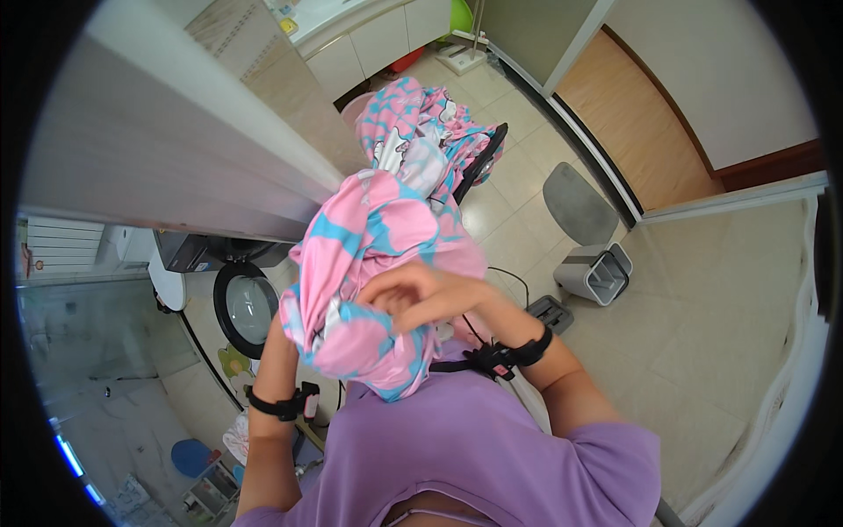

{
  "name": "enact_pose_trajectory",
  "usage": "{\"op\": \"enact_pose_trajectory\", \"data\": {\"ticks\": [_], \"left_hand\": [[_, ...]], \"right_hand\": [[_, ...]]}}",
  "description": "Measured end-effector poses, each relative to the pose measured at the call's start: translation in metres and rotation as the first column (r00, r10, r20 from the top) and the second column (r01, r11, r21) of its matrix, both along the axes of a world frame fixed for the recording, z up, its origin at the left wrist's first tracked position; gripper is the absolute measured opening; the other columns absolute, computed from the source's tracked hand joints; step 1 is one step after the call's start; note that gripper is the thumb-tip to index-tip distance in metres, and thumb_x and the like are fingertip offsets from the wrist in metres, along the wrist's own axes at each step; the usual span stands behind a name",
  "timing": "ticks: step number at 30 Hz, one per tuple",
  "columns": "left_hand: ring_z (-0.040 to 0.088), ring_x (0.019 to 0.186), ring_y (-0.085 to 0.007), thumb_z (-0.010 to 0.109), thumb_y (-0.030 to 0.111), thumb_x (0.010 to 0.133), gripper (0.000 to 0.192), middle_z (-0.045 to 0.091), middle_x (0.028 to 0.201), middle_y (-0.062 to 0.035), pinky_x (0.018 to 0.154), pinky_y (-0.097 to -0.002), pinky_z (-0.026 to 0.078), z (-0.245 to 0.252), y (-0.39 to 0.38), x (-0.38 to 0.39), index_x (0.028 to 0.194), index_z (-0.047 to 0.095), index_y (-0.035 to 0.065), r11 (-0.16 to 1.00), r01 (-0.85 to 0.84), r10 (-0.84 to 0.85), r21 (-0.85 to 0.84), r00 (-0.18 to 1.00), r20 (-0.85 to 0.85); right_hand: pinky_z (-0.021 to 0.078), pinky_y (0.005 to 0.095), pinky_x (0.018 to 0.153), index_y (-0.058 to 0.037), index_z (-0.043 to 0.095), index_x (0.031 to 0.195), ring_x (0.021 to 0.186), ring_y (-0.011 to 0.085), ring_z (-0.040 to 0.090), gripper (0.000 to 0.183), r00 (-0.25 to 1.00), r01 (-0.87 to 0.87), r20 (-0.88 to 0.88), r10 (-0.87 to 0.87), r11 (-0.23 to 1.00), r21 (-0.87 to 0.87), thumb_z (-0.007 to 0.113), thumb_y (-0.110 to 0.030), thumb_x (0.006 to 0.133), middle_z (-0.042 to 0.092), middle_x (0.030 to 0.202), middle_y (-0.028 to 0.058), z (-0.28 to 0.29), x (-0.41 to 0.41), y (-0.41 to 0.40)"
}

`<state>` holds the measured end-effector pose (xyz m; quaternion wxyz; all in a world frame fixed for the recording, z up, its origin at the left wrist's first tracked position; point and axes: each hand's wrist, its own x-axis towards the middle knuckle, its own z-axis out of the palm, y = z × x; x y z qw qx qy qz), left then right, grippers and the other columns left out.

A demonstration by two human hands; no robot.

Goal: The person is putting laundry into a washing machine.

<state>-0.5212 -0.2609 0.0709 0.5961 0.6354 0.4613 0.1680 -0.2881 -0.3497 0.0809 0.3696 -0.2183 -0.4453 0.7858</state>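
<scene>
A bunched pink and blue printed cloth [369, 230], soft like bedding, is gathered in front of my chest. My right hand [421, 290] is on its near side, fingers curled and slightly blurred; whether they grip the fabric is unclear. On the left, my forearm runs up behind the bundle, and the cloth hides my left hand. Farther out, more cloth of the same print [402, 125], with white cartoon figures, is heaped over a pink basin [355, 109] and beside a black bar [484, 161]. The near bundle appears joined to that heap.
To the left, a front-loading washing machine [191, 251] has its round door [247, 309] swung out. A grey bin [593, 273] and a grey oval panel [579, 204] are on the right. A white cabinet [375, 39] stands ahead; a wall edge [217, 118] juts in at left.
</scene>
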Motion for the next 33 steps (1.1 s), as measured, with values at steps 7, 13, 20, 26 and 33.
{"op": "enact_pose_trajectory", "data": {"ticks": [7, 13, 20, 26, 33], "left_hand": [[0.063, 0.093, -0.0128, 0.078, 0.018, 0.071, 0.050, 0.071, 0.103, -0.0113, 0.084, -0.0306, 0.050, 0.075, 0.016, -0.027, 0.111, 0.061, -0.0057, 0.915, 0.291, -0.235, 0.280, 0.947, -0.218], [0.052, 0.067, -0.0100, 0.071, 0.010, 0.063, 0.029, 0.061, 0.071, -0.0078, 0.063, -0.0296, 0.046, 0.137, 0.001, -0.066, 0.085, 0.059, -0.0033, 0.835, 0.286, -0.092, 0.470, 0.915, -0.394], [0.039, 0.072, -0.0088, 0.057, -0.001, 0.071, 0.014, 0.039, 0.076, 0.0011, 0.063, -0.0238, 0.034, 0.143, -0.024, -0.197, 0.077, 0.044, 0.0027, 0.666, -0.278, 0.535, 0.692, 0.825, -0.183], [0.063, 0.102, -0.0192, 0.055, 0.015, 0.098, 0.028, 0.064, 0.115, -0.0120, 0.092, -0.0340, 0.052, 0.157, -0.033, -0.261, 0.117, 0.058, -0.0050, 0.459, -0.882, 0.661, 0.110, 0.421, 0.621], [0.067, 0.095, -0.0245, 0.049, 0.023, 0.100, 0.027, 0.068, 0.105, -0.0123, 0.088, -0.0384, 0.056, 0.231, -0.053, -0.218, 0.106, 0.061, -0.0006, 0.538, -0.824, 0.593, -0.178, 0.220, 0.774]], "right_hand": [[0.0522, 0.0343, 0.082, -0.0104, 0.067, 0.114, 0.083, 0.0198, 0.066, 0.039, 0.220, 0.476, 0.639, -0.737, 0.653, 0.589, 0.070, -0.009, 0.075, 0.069, 0.094, 0.0102, -0.076, 0.097, 0.081], [0.0306, 0.0476, 0.112, -0.0119, 0.067, 0.104, 0.102, 0.0300, 0.061, 0.042, -0.049, -0.060, 0.331, -0.942, 0.334, 0.941, 0.075, -0.011, 0.064, 0.069, 0.103, 0.0084, -0.099, 0.063, 0.138], [0.0482, 0.0408, 0.062, -0.0051, 0.062, 0.080, 0.063, 0.0323, 0.061, 0.018, 0.320, 0.000, 0.555, -0.768, 0.586, 0.810, 0.072, -0.014, 0.069, 0.060, 0.070, 0.0128, -0.026, 0.011, 0.071], [0.0447, 0.0442, 0.091, -0.0058, 0.063, 0.113, 0.111, 0.0358, 0.054, 0.050, 0.743, 0.023, 0.403, -0.534, 0.623, 0.782, 0.078, -0.032, 0.074, 0.056, 0.120, 0.0179, 0.014, -0.106, 0.024], [0.0244, 0.0605, 0.111, -0.0094, 0.004, 0.155, 0.142, 0.0482, 0.022, 0.131, 0.757, -0.113, 0.460, -0.464, 0.601, 0.791, 0.088, -0.037, 0.058, 0.018, 0.154, 0.0310, -0.027, -0.283, 0.025]]}}
